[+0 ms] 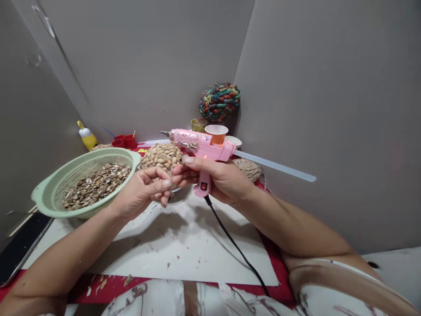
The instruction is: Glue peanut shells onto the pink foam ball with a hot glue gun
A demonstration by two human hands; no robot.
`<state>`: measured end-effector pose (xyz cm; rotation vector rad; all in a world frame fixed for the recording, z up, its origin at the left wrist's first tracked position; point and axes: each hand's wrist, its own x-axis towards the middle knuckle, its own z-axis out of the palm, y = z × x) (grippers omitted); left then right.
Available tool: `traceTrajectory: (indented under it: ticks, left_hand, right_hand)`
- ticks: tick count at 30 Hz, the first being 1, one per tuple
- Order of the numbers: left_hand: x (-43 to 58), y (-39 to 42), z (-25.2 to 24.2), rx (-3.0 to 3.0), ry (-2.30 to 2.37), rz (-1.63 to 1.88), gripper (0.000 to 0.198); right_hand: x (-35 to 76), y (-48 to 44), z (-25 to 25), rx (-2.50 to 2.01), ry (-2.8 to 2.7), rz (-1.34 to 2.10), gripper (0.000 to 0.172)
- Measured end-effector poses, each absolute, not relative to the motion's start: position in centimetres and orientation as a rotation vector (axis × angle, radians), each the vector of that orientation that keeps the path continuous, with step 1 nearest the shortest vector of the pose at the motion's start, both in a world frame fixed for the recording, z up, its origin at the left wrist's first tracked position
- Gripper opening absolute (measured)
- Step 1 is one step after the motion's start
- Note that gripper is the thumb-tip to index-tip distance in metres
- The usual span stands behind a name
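Note:
A pink hot glue gun is gripped by its handle in my right hand. Its metal nozzle points left and a long translucent glue stick sticks out of its back. Close beside it, my left hand has thumb and fingers pinched together near the right fingertips; what they hold, if anything, is too small to make out. Behind both hands sits a rounded form covered in pale shells. To the left, a light green colander contains many loose brown shell pieces.
A white board with scattered crumbs lies on a red cloth. The black cord runs toward me. Behind are red cups, an orange-and-white cup, twine, a multicoloured ball and a yellow bottle.

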<state>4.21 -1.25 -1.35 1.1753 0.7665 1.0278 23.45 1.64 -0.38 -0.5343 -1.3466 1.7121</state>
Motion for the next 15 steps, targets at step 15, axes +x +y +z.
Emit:
traceTrajectory:
  ticks: [15]
  left_hand:
    - [-11.9, 2.3, 5.0, 1.408, 1.816, 1.139, 0.036]
  right_hand:
    - [24.6, 2.9, 0.9, -0.597, -1.253, 1.453, 0.028]
